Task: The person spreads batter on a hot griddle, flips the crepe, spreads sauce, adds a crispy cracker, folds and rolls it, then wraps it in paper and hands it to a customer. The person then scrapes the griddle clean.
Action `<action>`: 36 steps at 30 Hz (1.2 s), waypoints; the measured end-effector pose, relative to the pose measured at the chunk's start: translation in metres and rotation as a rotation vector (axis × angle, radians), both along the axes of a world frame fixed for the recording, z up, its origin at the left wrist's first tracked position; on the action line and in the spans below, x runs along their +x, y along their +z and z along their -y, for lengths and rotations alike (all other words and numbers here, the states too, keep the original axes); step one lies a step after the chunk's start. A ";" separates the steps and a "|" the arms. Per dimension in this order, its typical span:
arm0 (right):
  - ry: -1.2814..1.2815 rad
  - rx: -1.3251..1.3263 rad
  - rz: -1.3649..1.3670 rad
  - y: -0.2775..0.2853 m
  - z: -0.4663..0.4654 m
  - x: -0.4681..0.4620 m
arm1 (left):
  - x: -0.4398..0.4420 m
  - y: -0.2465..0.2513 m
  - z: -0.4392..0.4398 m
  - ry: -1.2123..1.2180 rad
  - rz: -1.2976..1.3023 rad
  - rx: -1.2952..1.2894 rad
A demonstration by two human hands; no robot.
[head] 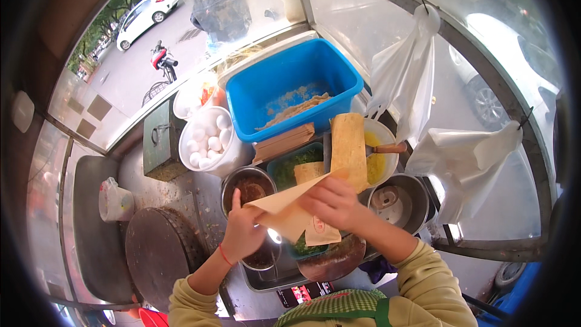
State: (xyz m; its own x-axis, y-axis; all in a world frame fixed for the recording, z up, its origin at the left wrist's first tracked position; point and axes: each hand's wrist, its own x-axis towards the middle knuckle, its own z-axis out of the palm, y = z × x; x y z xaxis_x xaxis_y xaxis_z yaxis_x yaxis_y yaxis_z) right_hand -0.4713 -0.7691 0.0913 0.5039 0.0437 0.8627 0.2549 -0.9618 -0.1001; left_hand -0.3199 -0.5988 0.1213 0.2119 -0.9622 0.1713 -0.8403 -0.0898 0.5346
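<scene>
A brown paper bag [290,206] is spread between my two hands, over the containers in front of me. My left hand [245,227] grips its left edge, the index finger pointing up beside a metal pot of dark sauce [256,190]. My right hand [333,200], somewhat blurred, holds the bag's upper right part. Just beyond that hand lies a long folded flatbread [348,147], with a smaller rolled piece [309,171] to its left. Under the bag are a tub of chopped greens [290,159] and a small printed paper piece [323,232].
A blue plastic tub [292,122] stands at the back, left of hanging white plastic bags [408,68]. A bucket of eggs [211,143] and a green metal box [159,145] are at left, near a round griddle [156,254]. A wooden-handled tool [390,148] rests over a yellow-filled bowl [379,163].
</scene>
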 end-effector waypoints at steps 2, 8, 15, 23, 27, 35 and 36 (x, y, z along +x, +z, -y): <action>-0.147 0.099 0.021 -0.004 0.022 -0.007 | 0.002 -0.022 0.011 0.105 0.030 -0.060; -0.864 0.370 -0.729 -0.055 0.125 -0.018 | -0.036 -0.104 0.117 0.146 -0.199 0.026; -0.420 1.099 -0.484 -0.077 0.120 -0.008 | -0.072 -0.152 0.168 0.124 -0.412 -0.400; 0.297 1.923 -0.011 -0.040 0.045 -0.020 | -0.013 -0.086 0.096 0.069 -0.214 -0.501; 0.653 2.019 0.287 0.001 0.004 -0.046 | 0.015 -0.034 0.029 -0.026 0.468 -0.155; 0.539 1.670 -0.294 0.012 -0.072 -0.049 | -0.071 0.011 -0.076 -0.400 0.020 0.347; 0.566 1.705 -0.369 0.007 -0.081 -0.054 | -0.076 0.015 -0.083 -0.391 -0.048 0.461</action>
